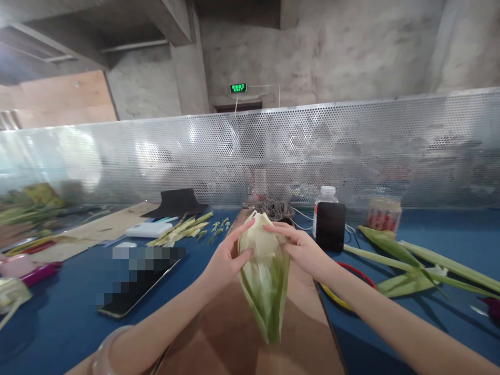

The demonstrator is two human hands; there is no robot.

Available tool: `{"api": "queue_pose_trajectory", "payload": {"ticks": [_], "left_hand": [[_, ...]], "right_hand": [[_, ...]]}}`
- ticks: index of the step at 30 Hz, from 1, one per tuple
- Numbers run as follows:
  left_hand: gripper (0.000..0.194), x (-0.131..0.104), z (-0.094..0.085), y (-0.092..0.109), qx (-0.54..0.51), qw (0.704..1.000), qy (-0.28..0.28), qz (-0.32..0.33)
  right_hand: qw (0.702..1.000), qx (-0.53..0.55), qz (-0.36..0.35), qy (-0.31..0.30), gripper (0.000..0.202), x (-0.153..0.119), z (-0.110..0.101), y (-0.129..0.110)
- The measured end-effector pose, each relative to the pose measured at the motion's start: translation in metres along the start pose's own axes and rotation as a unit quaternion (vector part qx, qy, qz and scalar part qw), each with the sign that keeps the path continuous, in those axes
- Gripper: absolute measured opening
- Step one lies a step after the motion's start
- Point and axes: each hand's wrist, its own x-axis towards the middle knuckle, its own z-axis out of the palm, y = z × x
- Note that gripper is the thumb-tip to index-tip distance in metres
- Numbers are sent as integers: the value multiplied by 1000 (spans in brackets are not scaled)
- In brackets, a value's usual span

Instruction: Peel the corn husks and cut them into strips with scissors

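A pale green and cream bundle of corn husks (263, 276) stands over a brown board in front of me, its wide end up and its narrow end toward me. My left hand (232, 250) is closed on its left side, thumb on the front and forefinger near the top rim. From the right, my right hand (299, 242) grips the upper part, with fingertips on the pale top and the thumb hidden. Whether anything is inside the layered husks cannot be seen.
The brown board (219, 338) lies on a blue tabletop (70, 323). To the left are a dark tablet (144, 284) and green-yellow strips (183, 229). At right stand a phone (330, 226), a bottle (326, 194) and a jar (385, 214), near long husk leaves (410, 281).
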Motion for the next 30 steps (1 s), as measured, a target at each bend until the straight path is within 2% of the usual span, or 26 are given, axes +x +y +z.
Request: {"api": "queue_pose_trajectory", "payload": {"ticks": [5, 10, 14, 22, 26, 30], "left_hand": [[58, 2, -3, -2, -89, 995, 4, -54], [65, 5, -4, 3, -229, 965, -15, -130], [68, 5, -4, 8, -277, 945, -30, -170], [71, 4, -5, 10, -276, 947, -64, -154], [68, 4, -8, 7, -288, 943, -83, -143], [69, 7, -11, 1, -261, 954, -73, -130]], "right_hand": [[993, 111, 39, 5, 65, -1, 5, 3], [960, 268, 83, 13, 63, -2, 10, 3], [944, 315, 99, 17, 63, -2, 10, 0], [950, 295, 105, -9, 67, -4, 4, 0], [936, 335, 107, -9, 65, -4, 3, 2], [928, 352, 122, 3, 65, -2, 2, 5]]}}
